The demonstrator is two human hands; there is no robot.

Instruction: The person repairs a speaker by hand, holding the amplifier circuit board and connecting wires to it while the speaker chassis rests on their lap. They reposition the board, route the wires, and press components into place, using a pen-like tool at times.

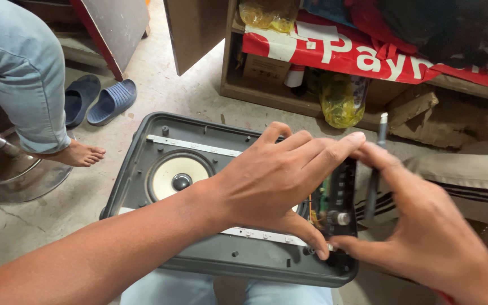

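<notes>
Here the grey speaker housing (142,169) lies open-side up across the person's lap, and everything else is placed from it. Its round cone (179,175) sits in the left half; a black control panel (340,197) with a knob stands along its right edge. The left hand (272,175) spreads wide over the middle of the housing, fingers stretched to the panel's top and thumb down at its lower corner, covering whatever lies beneath the palm. The right hand (425,231), just right of the housing, pinches the panel's lower end with its thumb and grips a dark screwdriver (375,175) upright against the panel; its wrist is cut off by the frame. Left of the housing, another person's bare foot (80,153) rests on the concrete floor (187,90), with blue sandals (100,99) beyond. Behind the housing stands a wooden shelf (266,93) holding a yellow plastic bag (343,99)
</notes>
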